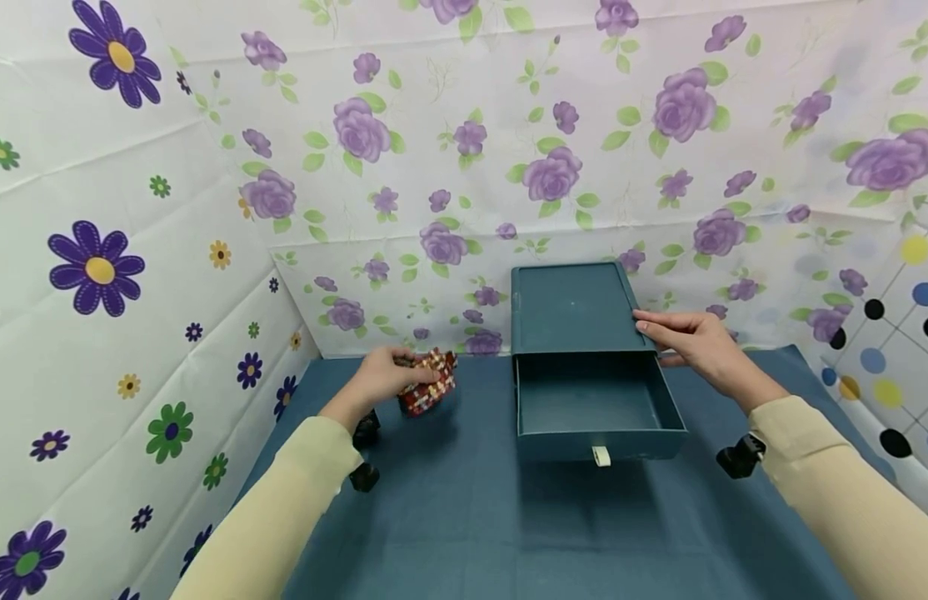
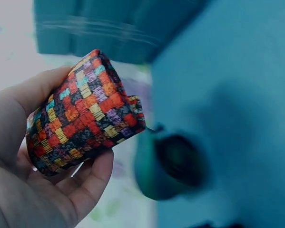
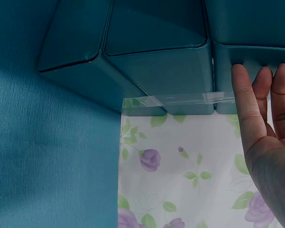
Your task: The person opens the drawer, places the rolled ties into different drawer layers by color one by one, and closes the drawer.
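My left hand (image 1: pixel 389 377) grips a small multicoloured woven case (image 1: pixel 428 385), held left of the drawer unit. The left wrist view shows the case (image 2: pixel 87 111) tilted, with thumb and fingers on opposite sides. A teal drawer unit (image 1: pixel 572 308) stands against the back wall. Its top drawer (image 1: pixel 595 446) is pulled out, has a cream pull tab (image 1: pixel 601 456), and shows a bare floor inside. My right hand (image 1: pixel 696 350) touches the unit's right side near the top. Straight fingers (image 3: pixel 247 102) rest against that side in the right wrist view.
Teal cloth (image 1: pixel 464 517) covers the table. Floral sheeting (image 1: pixel 434 183) hangs behind, with flowered sheeting at left and dotted sheeting at right. Clear tape (image 3: pixel 180 99) runs across the unit's stacked sections. A blurred teal shape with a dark opening (image 2: pixel 173 164) is hard to identify.
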`<act>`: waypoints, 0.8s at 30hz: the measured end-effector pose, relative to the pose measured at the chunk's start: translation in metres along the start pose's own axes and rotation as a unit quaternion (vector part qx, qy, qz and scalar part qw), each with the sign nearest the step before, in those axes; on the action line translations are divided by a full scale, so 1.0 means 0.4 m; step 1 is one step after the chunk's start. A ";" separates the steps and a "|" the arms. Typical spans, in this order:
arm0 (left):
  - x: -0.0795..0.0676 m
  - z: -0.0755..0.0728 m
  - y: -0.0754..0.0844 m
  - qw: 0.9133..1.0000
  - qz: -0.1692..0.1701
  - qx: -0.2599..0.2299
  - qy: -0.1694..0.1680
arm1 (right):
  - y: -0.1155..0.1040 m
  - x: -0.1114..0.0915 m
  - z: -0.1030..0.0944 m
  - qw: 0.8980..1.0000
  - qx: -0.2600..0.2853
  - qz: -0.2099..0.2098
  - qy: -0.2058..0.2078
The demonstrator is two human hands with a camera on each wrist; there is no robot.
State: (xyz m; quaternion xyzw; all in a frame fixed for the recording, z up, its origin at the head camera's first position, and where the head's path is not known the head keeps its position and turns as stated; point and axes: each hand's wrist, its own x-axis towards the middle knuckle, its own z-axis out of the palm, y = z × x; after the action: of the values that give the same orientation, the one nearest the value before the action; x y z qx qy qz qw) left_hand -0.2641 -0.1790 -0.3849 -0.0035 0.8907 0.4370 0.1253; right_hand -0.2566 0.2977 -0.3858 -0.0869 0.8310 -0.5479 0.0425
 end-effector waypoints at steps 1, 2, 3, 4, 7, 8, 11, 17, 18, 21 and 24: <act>-0.004 -0.007 0.021 1.000 0.007 -0.006 0.005 | 0.000 0.000 0.000 1.000 -0.001 -0.001 0.000; -0.008 -0.012 0.044 1.000 0.013 -0.015 0.008 | 0.000 0.001 0.000 1.000 -0.001 -0.002 0.001; -0.012 -0.016 0.066 0.999 0.019 -0.024 0.014 | 0.001 0.001 0.000 1.000 -0.002 -0.003 0.001; -0.017 -0.020 0.089 0.999 0.027 -0.033 0.017 | 0.001 0.001 0.000 1.000 -0.003 -0.004 0.000; -0.034 -0.020 0.155 0.997 0.051 -0.057 0.019 | 0.001 0.000 0.000 1.000 -0.004 -0.002 -0.001; -0.040 -0.017 0.176 0.996 0.063 -0.064 0.016 | 0.001 0.000 0.000 1.000 -0.004 -0.002 -0.002; -0.059 0.005 0.235 0.992 0.096 -0.082 -0.003 | 0.000 -0.002 0.000 1.000 -0.002 0.002 -0.003; -0.089 0.083 0.331 0.980 0.168 -0.086 -0.064 | -0.002 -0.002 0.000 1.000 -0.003 0.007 -0.006; -0.093 0.097 0.344 0.978 0.180 -0.079 -0.071 | -0.003 -0.001 0.000 1.000 -0.004 0.007 -0.006; -0.103 0.136 0.379 0.972 0.209 -0.057 -0.093 | -0.006 -0.001 0.000 1.000 -0.003 0.006 -0.005; -0.107 0.174 0.404 0.967 0.225 -0.038 -0.116 | -0.006 -0.003 0.002 1.000 -0.002 0.004 -0.002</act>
State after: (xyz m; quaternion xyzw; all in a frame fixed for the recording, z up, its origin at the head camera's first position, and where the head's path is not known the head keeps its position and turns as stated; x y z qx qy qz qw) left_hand -0.2260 -0.0292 -0.2903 0.2431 0.8306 0.4849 0.1257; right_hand -0.2550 0.2962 -0.3838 -0.0851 0.8324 -0.5456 0.0464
